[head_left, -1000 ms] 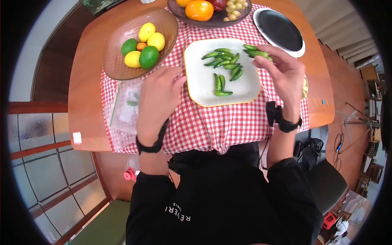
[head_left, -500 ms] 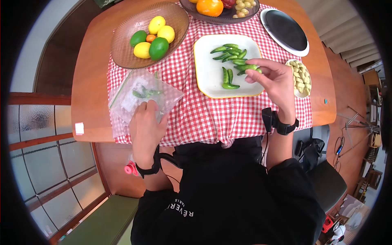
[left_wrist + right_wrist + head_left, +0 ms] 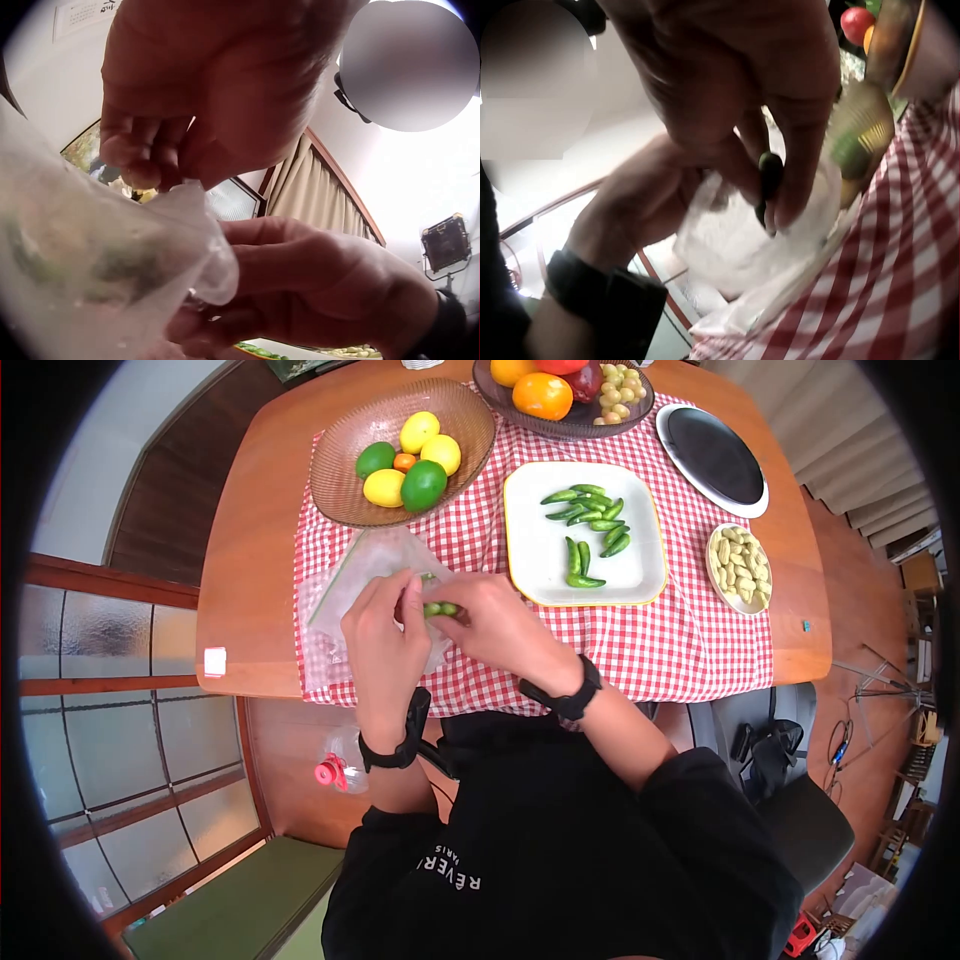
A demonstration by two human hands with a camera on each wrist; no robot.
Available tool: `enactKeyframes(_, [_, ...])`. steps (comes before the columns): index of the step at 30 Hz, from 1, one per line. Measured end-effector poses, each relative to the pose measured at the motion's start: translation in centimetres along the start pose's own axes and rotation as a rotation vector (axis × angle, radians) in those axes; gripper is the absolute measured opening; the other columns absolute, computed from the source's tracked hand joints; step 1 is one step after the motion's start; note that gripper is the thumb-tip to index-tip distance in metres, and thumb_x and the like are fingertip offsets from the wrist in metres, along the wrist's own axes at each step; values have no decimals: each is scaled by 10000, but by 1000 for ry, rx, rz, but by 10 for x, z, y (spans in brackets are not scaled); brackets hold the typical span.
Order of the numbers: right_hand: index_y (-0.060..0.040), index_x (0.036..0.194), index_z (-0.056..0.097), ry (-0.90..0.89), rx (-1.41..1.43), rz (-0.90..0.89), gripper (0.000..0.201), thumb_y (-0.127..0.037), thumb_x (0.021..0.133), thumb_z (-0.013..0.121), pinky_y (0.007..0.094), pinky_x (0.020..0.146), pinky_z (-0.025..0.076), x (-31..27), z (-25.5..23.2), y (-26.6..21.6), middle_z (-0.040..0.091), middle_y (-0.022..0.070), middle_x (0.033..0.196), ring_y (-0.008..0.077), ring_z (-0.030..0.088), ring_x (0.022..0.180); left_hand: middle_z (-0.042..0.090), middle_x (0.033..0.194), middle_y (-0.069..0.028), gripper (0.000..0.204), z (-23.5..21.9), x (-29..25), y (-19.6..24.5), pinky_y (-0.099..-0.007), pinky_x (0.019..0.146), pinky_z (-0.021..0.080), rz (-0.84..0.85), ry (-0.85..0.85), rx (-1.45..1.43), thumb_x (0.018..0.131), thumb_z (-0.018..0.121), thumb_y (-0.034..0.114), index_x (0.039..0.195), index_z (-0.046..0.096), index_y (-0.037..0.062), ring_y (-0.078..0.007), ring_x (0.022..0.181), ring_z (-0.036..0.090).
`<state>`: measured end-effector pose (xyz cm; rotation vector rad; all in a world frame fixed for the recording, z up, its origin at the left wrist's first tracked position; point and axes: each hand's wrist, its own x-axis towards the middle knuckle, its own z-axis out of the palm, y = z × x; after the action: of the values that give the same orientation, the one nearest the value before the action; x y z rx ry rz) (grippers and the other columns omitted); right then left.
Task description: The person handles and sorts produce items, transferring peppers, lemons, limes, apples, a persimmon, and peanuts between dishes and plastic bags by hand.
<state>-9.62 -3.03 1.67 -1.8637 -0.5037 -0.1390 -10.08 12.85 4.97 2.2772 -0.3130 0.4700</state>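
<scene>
My left hand pinches the edge of a clear zip bag, whose mouth stands lifted in the left wrist view. Blurred green shapes show through the bag's film. Between the fingertips of my right hand are green chili peppers, held right at the bag's mouth. One dark green pepper shows between those fingers in the right wrist view, with the bag behind it. More green chili peppers lie in a white square dish with a yellow rim, to the right of both hands.
A ribbed brown bowl with lemons and green citrus stands behind the bag. Farther back is a dark fruit bowl. On the right are a black-topped white disc and a small dish of pale pods. A checked cloth lies underneath.
The right hand has carried its chili peppers from over the dish leftward to the bag. The left hand came down to the bag and now holds its mouth edge up.
</scene>
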Motion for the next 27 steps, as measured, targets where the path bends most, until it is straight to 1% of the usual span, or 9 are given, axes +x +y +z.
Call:
enactKeyframes(5, [84, 1188, 691, 107, 119, -111, 333, 37, 860, 666, 487, 896, 578, -2, 5, -10, 732, 265, 1074, 486, 695, 1002, 747, 862, -123, 163, 2, -8, -10, -270, 629, 511, -104, 134, -97, 998, 706, 56, 1115, 753, -46, -131, 690, 651])
enactKeyframes(8, [60, 1241, 689, -31, 70, -32, 370, 41, 872, 673, 445, 941, 583, -22, -42, -20, 728, 270, 1147, 456, 703, 1084, 758, 870, -120, 177, 9, -16, -12, -256, 633, 531, -217, 209, -308, 1014, 694, 59, 1133, 744, -63, -122, 696, 671])
enactKeyframes(10, [34, 1248, 706, -7, 64, -38, 330, 30, 919, 677, 397, 925, 598, -34, -71, -21, 752, 231, 1139, 366, 750, 1065, 764, 877, -127, 190, 17, -16, -9, -257, 636, 551, -284, 232, -441, 1021, 688, 61, 1145, 736, -74, -131, 704, 697])
enactKeyframes(12, [18, 1219, 732, 84, 77, 150, 267, 13, 956, 684, 360, 894, 609, -48, -101, -23, 776, 181, 1096, 269, 774, 1009, 745, 852, -95, 232, 27, -17, -8, -234, 662, 522, -303, 280, -547, 1024, 691, 53, 1202, 690, -97, -91, 711, 656])
enactKeyframes(14, [19, 1193, 747, 187, -152, 184, 224, -13, 980, 686, 349, 859, 616, -51, -131, -22, 789, 150, 1063, 231, 780, 965, 748, 862, -98, 240, 34, -13, -6, -237, 657, 531, -313, 299, -560, 1021, 692, 47, 1214, 688, -96, -98, 720, 672])
enactKeyframes(19, [7, 1185, 751, 140, -447, 252, 284, -85, 917, 744, 397, 793, 618, -47, -173, -8, 760, 239, 1021, 325, 764, 842, 737, 842, -88, 221, 47, -7, -4, -224, 635, 518, -318, 270, -564, 1000, 717, 45, 1187, 708, -74, -89, 716, 668])
enactKeyframes(21, [-3, 1202, 738, -177, -544, 324, 331, -48, 874, 732, 431, 810, 609, -45, -173, -4, 749, 230, 1023, 358, 750, 871, 710, 796, -62, 191, 40, -12, 1, -220, 621, 493, -201, 248, -295, 965, 753, 43, 1140, 741, -30, -79, 680, 633])
enactKeyframes(24, [-17, 1193, 733, -176, -652, 142, 366, -8, 829, 702, 457, 825, 595, -43, -153, 15, 720, 216, 1039, 388, 732, 892, 683, 781, -46, 169, 25, -25, 13, -237, 619, 483, -202, 296, -143, 927, 780, 33, 1093, 766, 6, -86, 660, 607])
enactKeyframes(27, [-28, 1143, 741, -192, -706, 205, 341, 17, 815, 659, 476, 855, 582, -36, -138, 24, 685, 213, 1066, 410, 716, 925, 671, 783, -54, 159, 22, -41, 23, -259, 602, 475, -33, 273, -137, 899, 784, 11, 1058, 768, 13, -113, 654, 613])
